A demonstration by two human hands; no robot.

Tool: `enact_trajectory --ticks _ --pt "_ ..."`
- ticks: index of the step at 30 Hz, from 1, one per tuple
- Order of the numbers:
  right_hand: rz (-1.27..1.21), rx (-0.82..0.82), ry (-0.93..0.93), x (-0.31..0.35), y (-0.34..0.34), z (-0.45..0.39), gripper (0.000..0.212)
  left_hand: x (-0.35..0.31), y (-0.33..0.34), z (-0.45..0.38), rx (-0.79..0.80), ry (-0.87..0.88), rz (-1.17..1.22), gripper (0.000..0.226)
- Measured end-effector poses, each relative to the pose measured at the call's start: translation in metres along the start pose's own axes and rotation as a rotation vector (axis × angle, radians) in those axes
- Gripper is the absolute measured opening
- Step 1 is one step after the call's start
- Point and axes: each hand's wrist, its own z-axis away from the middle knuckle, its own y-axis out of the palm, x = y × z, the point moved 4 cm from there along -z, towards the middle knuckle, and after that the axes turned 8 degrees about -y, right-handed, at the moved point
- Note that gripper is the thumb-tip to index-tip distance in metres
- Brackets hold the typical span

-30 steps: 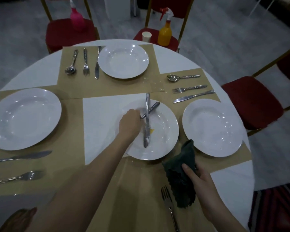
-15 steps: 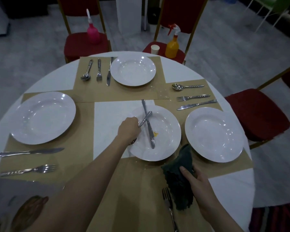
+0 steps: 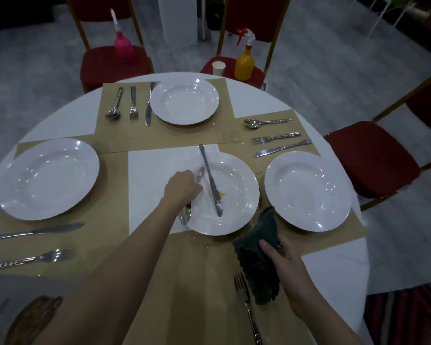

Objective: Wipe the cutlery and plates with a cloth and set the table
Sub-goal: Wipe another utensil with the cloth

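Three places are looking set; the near middle plate (image 3: pixel 224 192) is carrying a smeared knife (image 3: pixel 210 180). Left hand (image 3: pixel 182 186) is closing around a spoon (image 3: pixel 186 212); right hand (image 3: pixel 284 257) is gripping the cloth (image 3: pixel 256 250).

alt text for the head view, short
Left hand lifts a spoon off a dirty plate where a knife lies; right hand holds a dark cloth. Three clean plates with cutlery sit around the round table.
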Motion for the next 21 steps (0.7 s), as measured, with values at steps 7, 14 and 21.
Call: enact_trajectory --ticks 7,14,21 --pt "-0.07 0.049 0.028 -0.002 0.007 0.008 0.028 0.03 -0.023 0.07 -0.189 -0.136 0.563 0.013" --pt "-0.124 0.074 0.072 -0.015 0.023 0.036 0.036 0.032 -0.005 0.206 -0.358 -0.335 1.393 0.009" --pt "-0.265 0.053 0.006 -0.004 0.032 0.067 0.032 -0.012 0.05 0.297 -0.343 -0.366 1.615 0.011"
